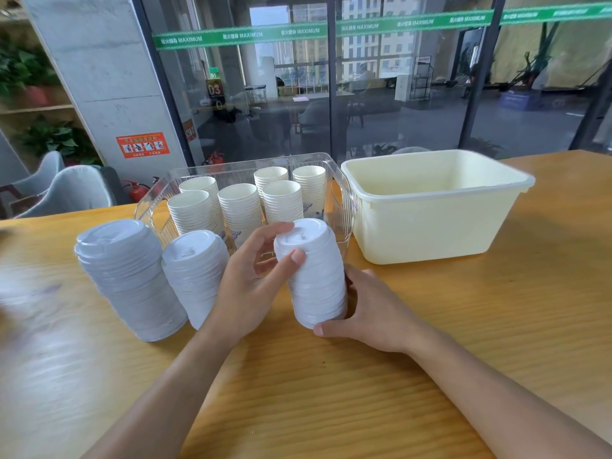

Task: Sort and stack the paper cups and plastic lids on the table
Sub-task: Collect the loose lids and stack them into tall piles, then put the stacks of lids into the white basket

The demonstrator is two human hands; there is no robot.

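A tall stack of white plastic lids (314, 276) stands on the wooden table in front of me, held from both sides. My left hand (251, 279) grips its upper part, thumb on the front and fingers curled over the top edge. My right hand (367, 309) wraps round its base, thumb in front. Two more lid stacks stand to the left: a large one (129, 279) and a smaller one (195, 273). Behind them a clear plastic bin (344, 190) holds several stacks of white paper cups (240, 207).
An empty cream plastic tub (430, 223) sits to the right of the clear bin. The wooden table (331, 392) stretches toward me and to the right. A glass wall and grey chairs lie beyond the far edge.
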